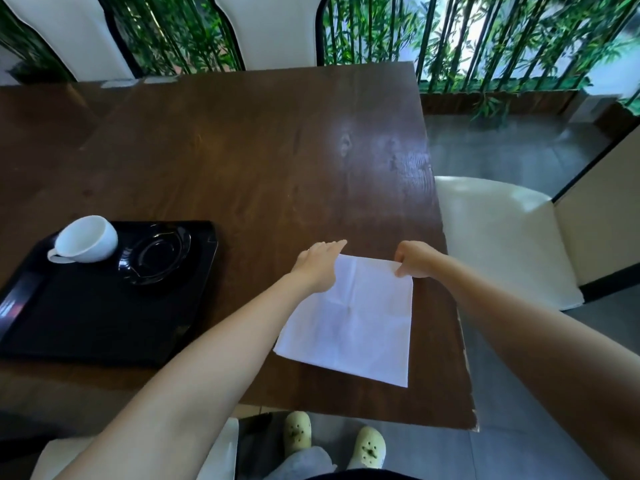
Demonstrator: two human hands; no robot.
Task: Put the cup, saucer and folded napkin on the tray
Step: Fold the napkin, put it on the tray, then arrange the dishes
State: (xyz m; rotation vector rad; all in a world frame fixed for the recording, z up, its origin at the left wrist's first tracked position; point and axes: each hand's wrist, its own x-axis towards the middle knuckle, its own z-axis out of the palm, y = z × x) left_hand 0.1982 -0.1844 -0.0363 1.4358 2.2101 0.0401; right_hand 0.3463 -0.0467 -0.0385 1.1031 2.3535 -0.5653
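The far right corner of a white napkin (356,317) is pinched by the right hand (414,259), its fingers curled closed on the cloth edge. The left hand (320,265) is laid flat and open on the far left corner, fingers stretched forward and pressed onto the cloth and the wood just past it. Both bare forearms are extended from the lower edge of the view.

The napkin is spread flat as a single creased square on the dark wooden table (242,150), near the table's right edge, and is well apart from the tray.

A black rectangular tray (86,323) is set on the left part of the table. In its far section a white cup (86,239) is seen tipped on its side, its mouth turned up and to the left and its handle at the lower left. A black glossy saucer (156,252) lies just beside the cup, to its right, also on the tray; whether the two touch cannot be told.

White chairs (502,230) are placed around the table, and green bamboo stalks (450,39) are visible behind a dark railing. Pale clogs (369,446) are seen on the grey floor below the near table edge.
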